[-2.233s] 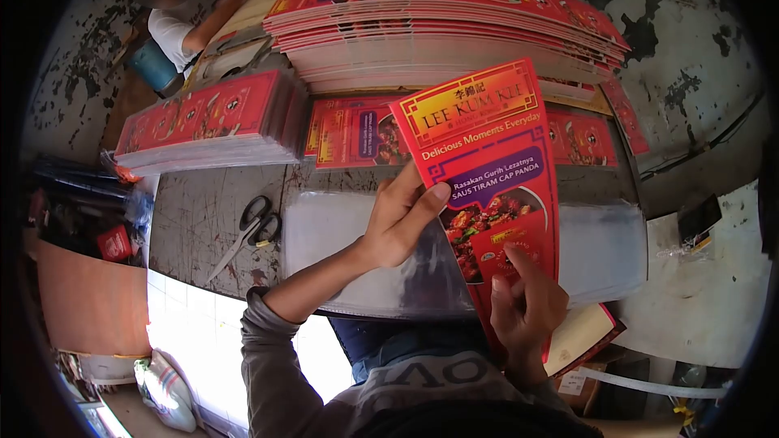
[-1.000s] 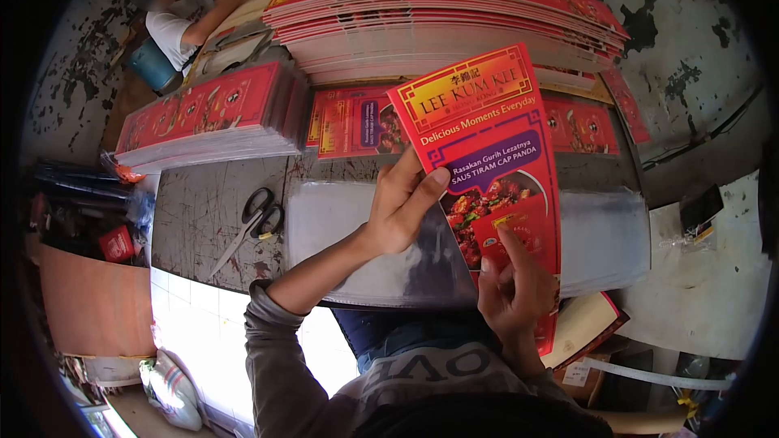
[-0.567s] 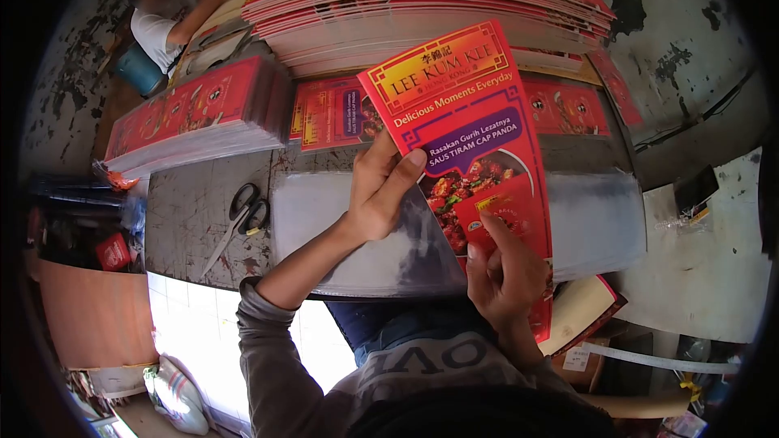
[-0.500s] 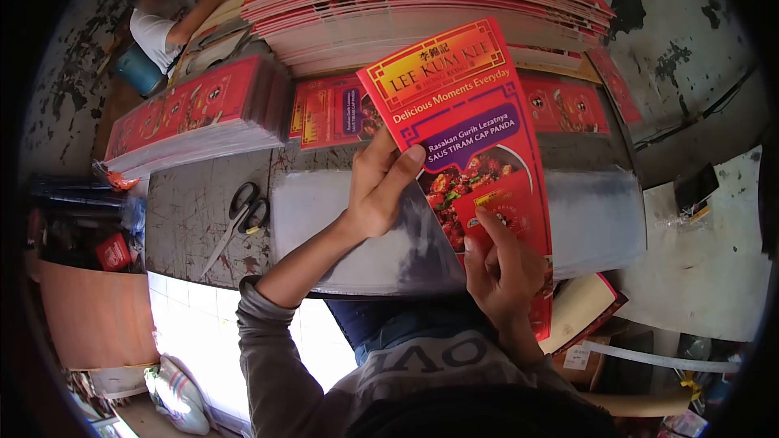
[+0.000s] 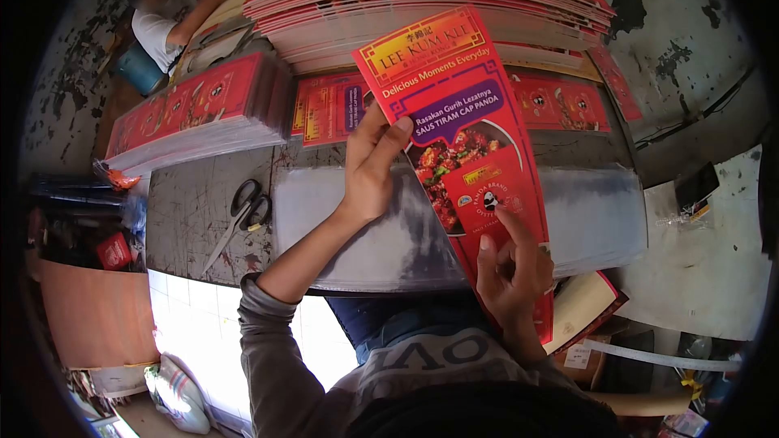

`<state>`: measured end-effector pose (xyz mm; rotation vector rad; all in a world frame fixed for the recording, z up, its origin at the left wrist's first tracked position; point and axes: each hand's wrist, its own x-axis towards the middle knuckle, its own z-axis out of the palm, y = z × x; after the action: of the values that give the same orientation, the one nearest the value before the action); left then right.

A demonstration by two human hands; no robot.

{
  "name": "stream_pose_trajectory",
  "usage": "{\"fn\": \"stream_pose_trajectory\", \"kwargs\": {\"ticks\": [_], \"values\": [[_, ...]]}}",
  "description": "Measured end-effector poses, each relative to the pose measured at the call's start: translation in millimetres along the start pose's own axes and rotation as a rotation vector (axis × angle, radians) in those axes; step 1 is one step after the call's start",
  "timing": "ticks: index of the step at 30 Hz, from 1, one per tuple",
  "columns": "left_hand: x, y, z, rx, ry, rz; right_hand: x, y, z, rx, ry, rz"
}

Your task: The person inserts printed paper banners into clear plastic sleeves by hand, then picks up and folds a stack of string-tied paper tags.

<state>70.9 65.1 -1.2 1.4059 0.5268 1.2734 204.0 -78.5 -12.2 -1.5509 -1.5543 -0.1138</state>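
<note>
A long red printed card (image 5: 466, 158) with a yellow banner and a food picture is tilted above the table. My left hand (image 5: 375, 164) grips its left edge, thumb on the printed face and fingers behind. In front of the card's lower part is my right hand (image 5: 517, 272), its index finger stretched toward the panda emblem and its thumb apart. Whether that fingertip touches the card I cannot tell. Clear plastic sleeves (image 5: 349, 235) lie under the card, along the table's near edge. Scissors (image 5: 243, 215) with black handles rest left of them.
A tall stack of red printed sheets (image 5: 438, 20) stands at the back. Plastic-covered red cards (image 5: 195, 118) are piled at the left. More red cards (image 5: 560, 105) lie behind the sleeves. Another person (image 5: 166, 20) sits at the far left, near a blue bucket (image 5: 139, 67).
The card has shifted slightly left and up with my left hand. My right hand has moved a little down and right, uncovering the panda emblem.
</note>
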Motion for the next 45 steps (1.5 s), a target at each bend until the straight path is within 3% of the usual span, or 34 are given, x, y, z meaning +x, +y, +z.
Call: {"fn": "stream_pose_trajectory", "kwargs": {"ticks": [6, 45], "values": [[9.4, -0.6, -3.7, -0.091, 0.139, -0.004, -1.9, 2.0, -0.7, -0.085, -0.154, -0.005], [9.3, -3.5, -7.4, -0.076, 0.129, -0.027, -6.0, 6.8, 2.6, -0.081, -0.138, -0.028]]}}
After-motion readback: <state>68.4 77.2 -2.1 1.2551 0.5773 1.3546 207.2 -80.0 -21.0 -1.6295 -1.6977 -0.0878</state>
